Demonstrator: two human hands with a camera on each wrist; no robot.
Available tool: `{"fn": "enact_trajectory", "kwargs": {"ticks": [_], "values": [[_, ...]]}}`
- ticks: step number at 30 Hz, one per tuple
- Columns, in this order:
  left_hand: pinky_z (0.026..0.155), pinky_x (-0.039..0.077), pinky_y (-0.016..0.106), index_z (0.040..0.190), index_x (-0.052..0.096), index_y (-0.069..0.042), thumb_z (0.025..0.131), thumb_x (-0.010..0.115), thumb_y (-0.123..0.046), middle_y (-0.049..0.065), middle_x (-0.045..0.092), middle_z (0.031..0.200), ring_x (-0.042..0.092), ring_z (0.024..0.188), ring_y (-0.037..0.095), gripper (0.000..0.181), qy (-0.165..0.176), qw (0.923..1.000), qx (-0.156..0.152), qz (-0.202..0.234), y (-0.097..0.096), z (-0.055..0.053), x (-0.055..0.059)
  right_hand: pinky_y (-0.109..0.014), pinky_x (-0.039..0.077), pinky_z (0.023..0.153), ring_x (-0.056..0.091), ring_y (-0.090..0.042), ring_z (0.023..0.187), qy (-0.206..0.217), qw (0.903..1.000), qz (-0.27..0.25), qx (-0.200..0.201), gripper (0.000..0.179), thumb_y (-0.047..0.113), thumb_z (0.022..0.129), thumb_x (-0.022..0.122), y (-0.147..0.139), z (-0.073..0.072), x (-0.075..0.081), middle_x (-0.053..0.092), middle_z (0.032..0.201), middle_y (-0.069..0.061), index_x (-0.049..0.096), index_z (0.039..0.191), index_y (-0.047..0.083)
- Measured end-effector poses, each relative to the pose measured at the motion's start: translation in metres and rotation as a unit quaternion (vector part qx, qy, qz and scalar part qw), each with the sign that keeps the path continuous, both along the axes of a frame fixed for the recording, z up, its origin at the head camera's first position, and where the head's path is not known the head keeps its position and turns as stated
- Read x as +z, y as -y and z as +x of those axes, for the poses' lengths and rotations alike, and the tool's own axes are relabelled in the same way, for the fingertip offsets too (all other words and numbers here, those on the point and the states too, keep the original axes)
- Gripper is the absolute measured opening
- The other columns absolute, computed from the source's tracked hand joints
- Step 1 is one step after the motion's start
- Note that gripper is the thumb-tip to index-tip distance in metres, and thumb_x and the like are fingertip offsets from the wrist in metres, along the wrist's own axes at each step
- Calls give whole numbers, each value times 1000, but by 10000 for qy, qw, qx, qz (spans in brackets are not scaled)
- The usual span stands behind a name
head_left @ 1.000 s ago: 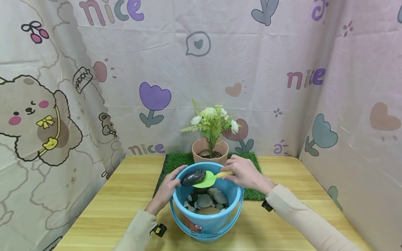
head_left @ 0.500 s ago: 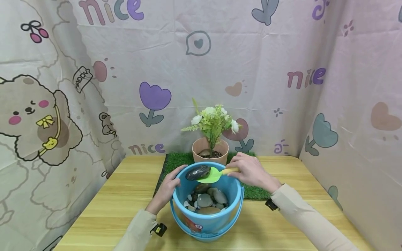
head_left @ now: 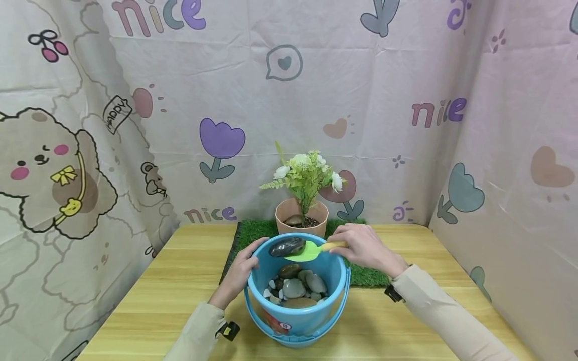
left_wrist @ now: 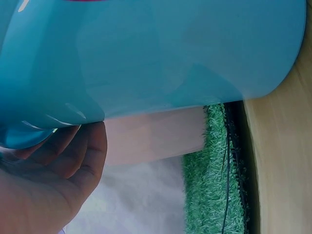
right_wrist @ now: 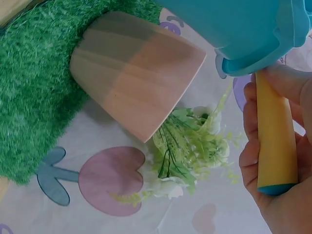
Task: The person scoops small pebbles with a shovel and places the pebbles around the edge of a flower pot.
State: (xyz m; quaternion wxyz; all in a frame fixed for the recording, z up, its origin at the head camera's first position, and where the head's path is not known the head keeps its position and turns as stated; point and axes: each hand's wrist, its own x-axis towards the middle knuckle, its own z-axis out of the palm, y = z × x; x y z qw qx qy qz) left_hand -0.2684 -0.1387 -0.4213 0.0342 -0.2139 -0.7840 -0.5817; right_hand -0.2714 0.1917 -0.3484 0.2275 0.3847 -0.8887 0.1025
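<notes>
My right hand grips the yellow handle of a small trowel with a lime-green blade. A large glossy black stone lies on the blade, inside the mouth of a light blue bucket. My left hand holds the bucket's rim at its left side, thumb on the inner side and fingers curled around the outside, as the left wrist view shows. Several grey and brown stones lie at the bottom of the bucket. The trowel blade is hidden behind the bucket rim in the right wrist view.
Behind the bucket stands a pink flowerpot with an artificial plant of white flowers and a brown stone on its soil. Both stand on a green turf mat on the wooden table. The bucket's handle hangs down in front.
My right hand has moved the trowel and the black stone a little to the right and back over the bucket, uncovering a brown stone inside. My left hand stays on the rim.
</notes>
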Motion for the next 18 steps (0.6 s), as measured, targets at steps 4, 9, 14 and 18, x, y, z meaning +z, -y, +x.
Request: {"fn": "enact_trajectory", "kwargs": {"ticks": [4, 9, 14, 18], "values": [[95, 49, 53, 146, 44, -10, 85, 37, -1, 17, 49, 145, 50, 128, 40, 62, -23, 10000, 20, -11, 0, 0, 0, -14, 37, 49, 57, -1, 63, 30, 10000, -18, 52, 24, 30, 85, 73, -1, 1, 0, 73, 95, 4, 78, 105, 18], [96, 47, 55, 147, 43, -7, 86, 37, -1, 17, 49, 145, 50, 129, 40, 62, -42, 10000, 44, -27, 0, 0, 0, -14, 38, 50, 58, -2, 65, -78, 9999, -60, 121, 22, 29, 85, 74, -4, -1, -1, 72, 95, 5, 78, 104, 19], [97, 47, 57, 147, 43, -6, 86, 37, 0, 18, 49, 146, 50, 129, 41, 62, -15, 10000, 36, -13, 0, 1, 0, -14, 38, 51, 60, -2, 66, -216, 9997, -8, 60, 21, 30, 84, 75, -7, -3, 1, 71, 93, 8, 77, 103, 20], [97, 46, 57, 146, 45, -10, 85, 37, -1, 18, 49, 146, 50, 128, 41, 62, -29, 10000, 78, -18, -1, 1, 0, -16, 39, 52, 59, -2, 66, -240, 9996, 67, -108, 21, 30, 84, 75, -8, -4, 7, 71, 93, 8, 77, 103, 21]]}}
